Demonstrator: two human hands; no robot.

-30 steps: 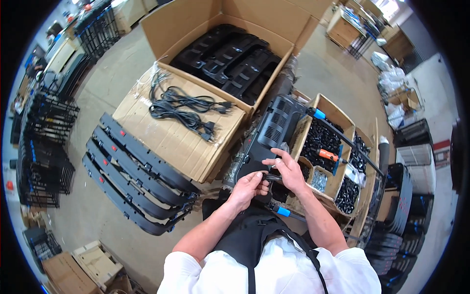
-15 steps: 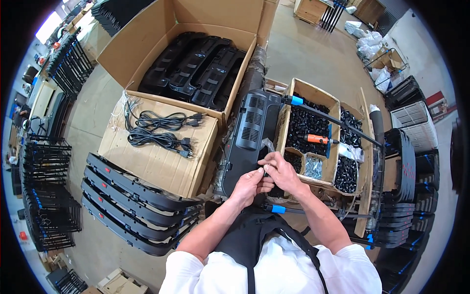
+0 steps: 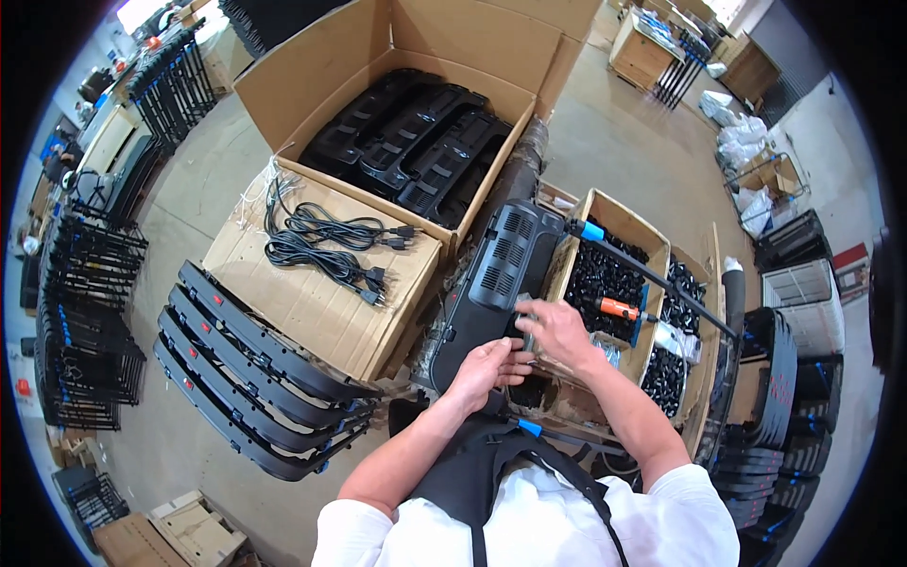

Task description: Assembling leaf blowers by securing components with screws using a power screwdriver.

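Note:
My left hand (image 3: 491, 367) is by the lower right edge of a long black plastic housing (image 3: 505, 257) with vent slots. Its thumb and fingers are drawn together, and whatever they may hold is too small to make out. Just above and to its right is my right hand (image 3: 559, 333), its fingers smeared by motion over a small clear plastic piece or bag beside the housing. Right of the hands, a wooden box (image 3: 578, 274) carries small black parts, with an orange power screwdriver (image 3: 619, 309) lying on top. Small metal screws (image 3: 607, 353) lie in a compartment partly behind my right forearm.
A black tube frame with a blue sleeve (image 3: 592, 232) crosses the parts box. Coiled black power cords (image 3: 326, 241) lie on a closed carton (image 3: 378, 331) at left. Behind it an open carton (image 3: 397, 45) holds black housings. Curved black panels (image 3: 255, 354) are stacked at front left.
My hands, together before, have come apart: the right has moved up and right from the left. The whole view has shifted and turned slightly.

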